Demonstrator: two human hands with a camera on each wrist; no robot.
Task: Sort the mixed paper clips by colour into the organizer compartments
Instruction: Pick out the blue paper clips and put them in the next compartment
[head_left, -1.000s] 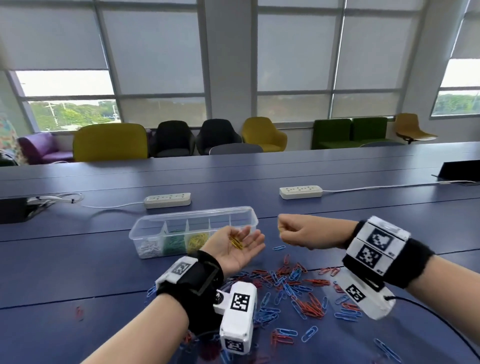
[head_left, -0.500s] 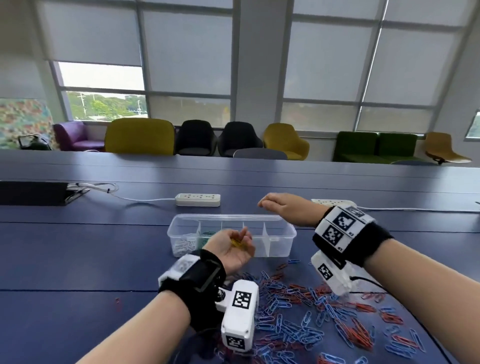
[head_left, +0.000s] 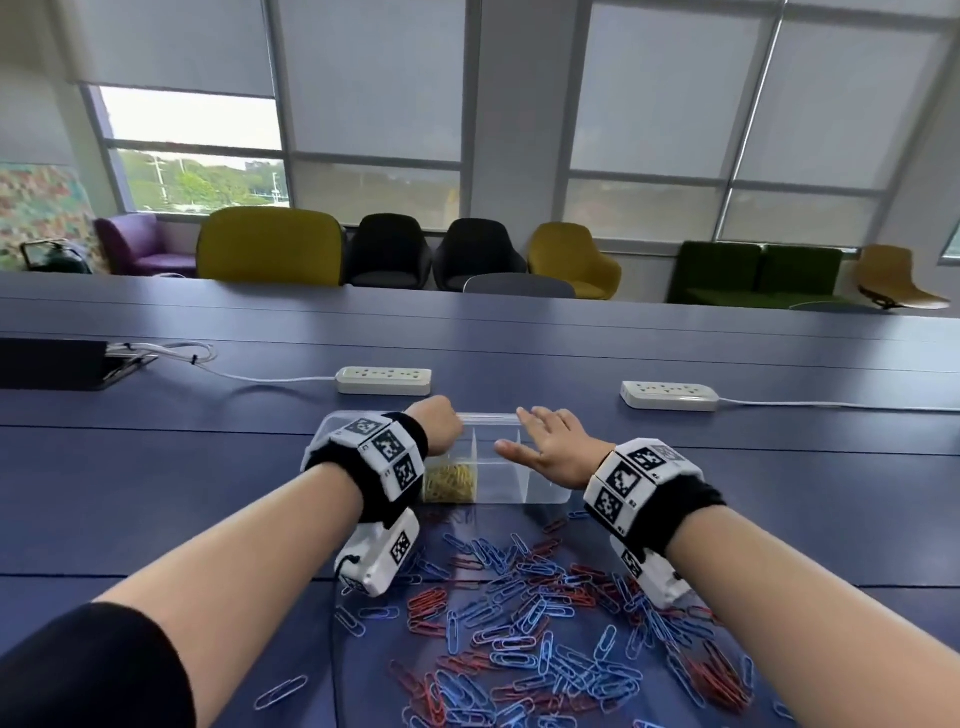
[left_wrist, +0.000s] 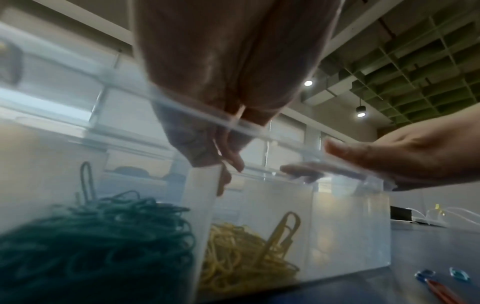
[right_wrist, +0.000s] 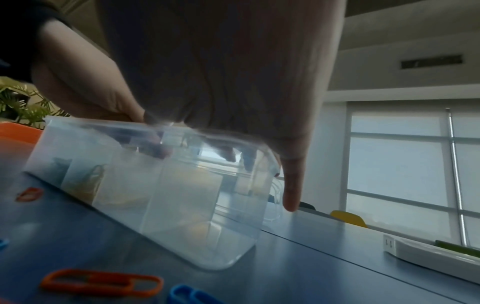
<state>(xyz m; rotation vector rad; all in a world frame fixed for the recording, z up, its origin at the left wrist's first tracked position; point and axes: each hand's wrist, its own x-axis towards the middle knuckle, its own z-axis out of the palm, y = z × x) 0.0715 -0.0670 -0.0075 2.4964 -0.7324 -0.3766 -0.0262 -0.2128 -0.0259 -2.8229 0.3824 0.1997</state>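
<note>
blue table | organizer under both hands | L hand fingers bunched, contents unclear | R hand spread flat

Organizer on table, mid-width. Loose paper clips spread between organizer and table's near edge. Two power strips behind organizer, toward far edge. Both hands above organizer: left hand over left half, right hand over right end.
</note>
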